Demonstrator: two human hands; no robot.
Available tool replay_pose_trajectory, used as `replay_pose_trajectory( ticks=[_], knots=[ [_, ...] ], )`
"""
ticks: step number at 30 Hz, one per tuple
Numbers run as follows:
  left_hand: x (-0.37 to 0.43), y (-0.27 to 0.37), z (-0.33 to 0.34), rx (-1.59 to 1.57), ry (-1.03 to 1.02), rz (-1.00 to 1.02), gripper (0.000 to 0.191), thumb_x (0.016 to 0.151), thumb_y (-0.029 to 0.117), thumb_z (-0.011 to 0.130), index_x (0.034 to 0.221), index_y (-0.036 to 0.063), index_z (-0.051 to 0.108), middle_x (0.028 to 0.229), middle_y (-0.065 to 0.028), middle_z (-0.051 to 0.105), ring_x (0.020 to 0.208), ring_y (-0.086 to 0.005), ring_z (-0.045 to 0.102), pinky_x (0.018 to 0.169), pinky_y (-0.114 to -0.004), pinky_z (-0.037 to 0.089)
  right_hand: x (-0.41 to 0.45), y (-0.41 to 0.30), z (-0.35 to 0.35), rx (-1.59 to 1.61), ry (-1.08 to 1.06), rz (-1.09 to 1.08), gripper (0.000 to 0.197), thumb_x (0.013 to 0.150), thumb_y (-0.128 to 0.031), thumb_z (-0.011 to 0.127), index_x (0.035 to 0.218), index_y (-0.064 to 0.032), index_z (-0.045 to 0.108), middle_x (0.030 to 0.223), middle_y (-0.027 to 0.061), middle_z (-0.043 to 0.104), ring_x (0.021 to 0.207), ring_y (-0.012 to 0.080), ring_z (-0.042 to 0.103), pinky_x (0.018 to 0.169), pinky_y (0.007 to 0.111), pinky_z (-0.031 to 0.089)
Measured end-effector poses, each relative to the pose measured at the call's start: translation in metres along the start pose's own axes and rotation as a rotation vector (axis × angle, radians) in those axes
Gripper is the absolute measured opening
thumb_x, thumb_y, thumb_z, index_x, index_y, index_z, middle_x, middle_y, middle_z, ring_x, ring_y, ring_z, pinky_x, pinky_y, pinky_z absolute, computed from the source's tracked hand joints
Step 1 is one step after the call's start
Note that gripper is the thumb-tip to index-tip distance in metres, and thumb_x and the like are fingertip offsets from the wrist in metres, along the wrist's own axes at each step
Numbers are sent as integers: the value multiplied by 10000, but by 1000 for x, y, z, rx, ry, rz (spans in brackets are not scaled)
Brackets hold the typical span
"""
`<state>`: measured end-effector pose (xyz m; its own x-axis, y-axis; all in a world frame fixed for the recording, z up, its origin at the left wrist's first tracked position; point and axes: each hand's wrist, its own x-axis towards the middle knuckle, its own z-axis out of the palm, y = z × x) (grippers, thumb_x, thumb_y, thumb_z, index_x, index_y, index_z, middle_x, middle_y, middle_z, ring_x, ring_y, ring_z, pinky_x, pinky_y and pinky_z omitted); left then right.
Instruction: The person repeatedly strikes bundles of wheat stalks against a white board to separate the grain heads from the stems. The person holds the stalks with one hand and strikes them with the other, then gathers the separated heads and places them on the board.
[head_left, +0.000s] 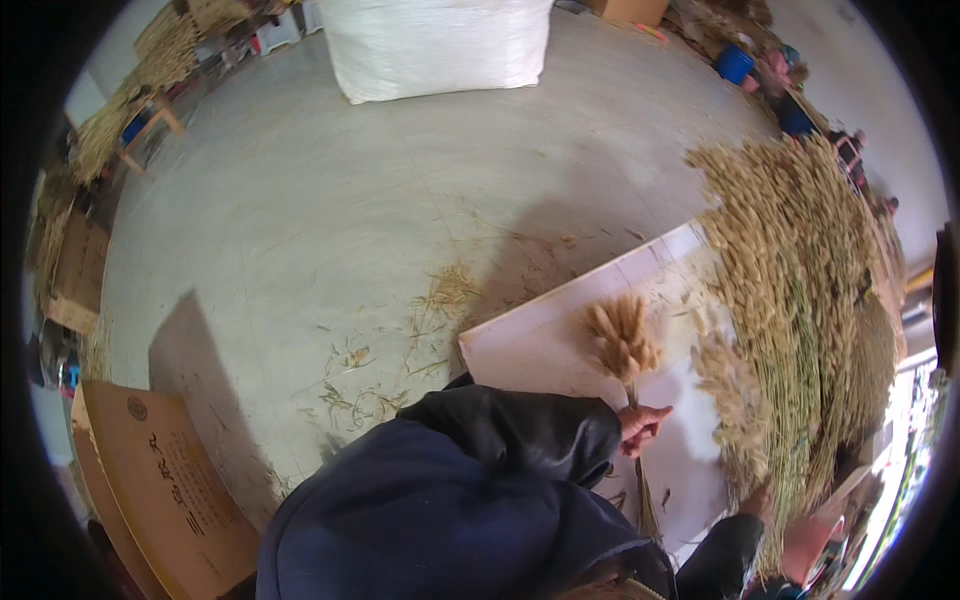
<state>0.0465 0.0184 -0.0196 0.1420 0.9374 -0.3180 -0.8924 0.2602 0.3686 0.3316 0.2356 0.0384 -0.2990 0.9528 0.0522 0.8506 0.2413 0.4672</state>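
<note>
My left hand (641, 429) is closed around the stems of a bunch of dried grass with fluffy tan heads (624, 337), one finger pointing out to the right. The bunch lies over a white tabletop (525, 341), its heads towards the far edge and its stems towards me. At the lower right, my right hand (759, 501) touches the stems at the near end of a large pile of dried grass (795, 315); its fingers are partly hidden. Between the bunch and the pile lie loose, paler seed heads (724, 382).
An open cardboard box (161, 487) stands at the lower left. A large white woven sack (442, 45) is on the floor ahead. Stem scraps (450, 289) litter the floor beside the table. A pink container (810, 547) is at the lower right.
</note>
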Motion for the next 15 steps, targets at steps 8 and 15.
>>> replay_pose_trajectory(
  ticks=[8,15],
  knots=[
    [3,-8,8,-10,76,108,550,756,600,350,523,103,379,391,19,237,255,-102,216,253,-259,250,-21,9,-15,-38,-33,-213,484,752,-108,495,1192,-4,322,1100,201,453,955,317,479,744,381,423],
    [-11,-6,32,-37,79,238,574,753,608,351,489,98,347,366,4,241,251,-98,190,239,-248,175,-110,-132,-106,1075,-410,-701,280,853,-195,384,971,23,514,791,135,589,789,218,551,717,298,419]
  ],
)
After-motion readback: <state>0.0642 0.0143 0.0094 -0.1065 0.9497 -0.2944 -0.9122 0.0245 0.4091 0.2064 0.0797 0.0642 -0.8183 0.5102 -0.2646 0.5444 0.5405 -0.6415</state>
